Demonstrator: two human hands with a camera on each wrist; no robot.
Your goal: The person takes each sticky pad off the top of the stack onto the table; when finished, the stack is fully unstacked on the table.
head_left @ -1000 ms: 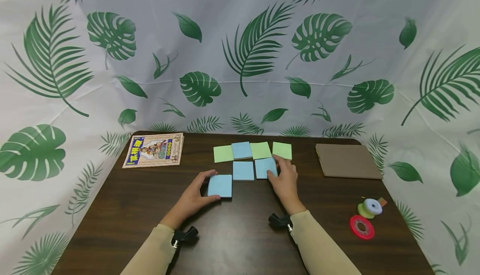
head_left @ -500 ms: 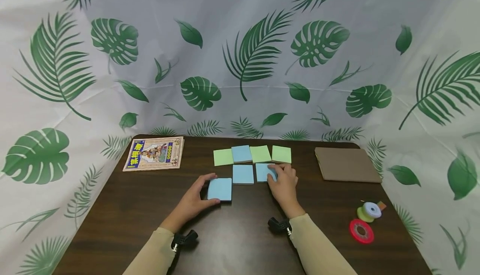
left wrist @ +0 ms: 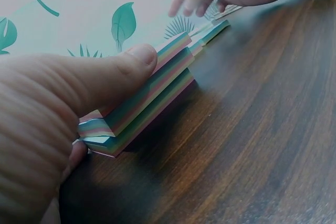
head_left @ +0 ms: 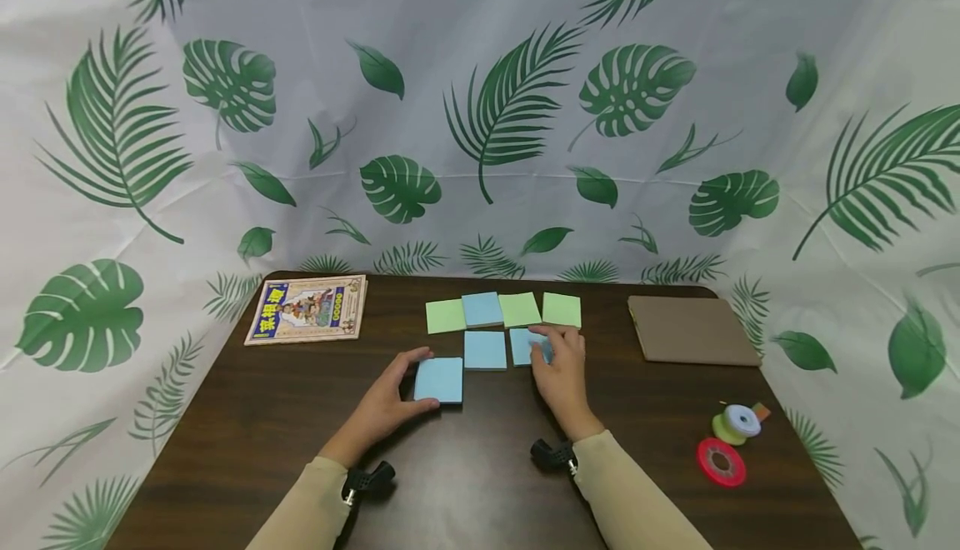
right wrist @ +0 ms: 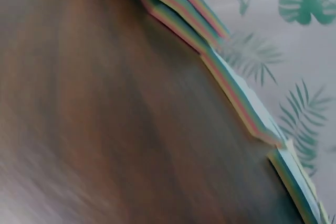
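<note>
Currently the left hand [head_left: 386,404] grips the near-left blue pad [head_left: 438,379], thumb on its near edge and fingers curled round its far-left corner. The right hand [head_left: 561,371] rests on the right blue pad [head_left: 522,345], fingertips curled over its right edge. Between them lies a middle blue pad [head_left: 484,349], close beside both. Just beyond, a far row of four pads [head_left: 502,311], green and blue, runs left to right. Farther left on the table [head_left: 247,417] lies a booklet [head_left: 307,308]; far right, a brown folder [head_left: 693,330]; near right, tape rolls [head_left: 727,442].
</note>
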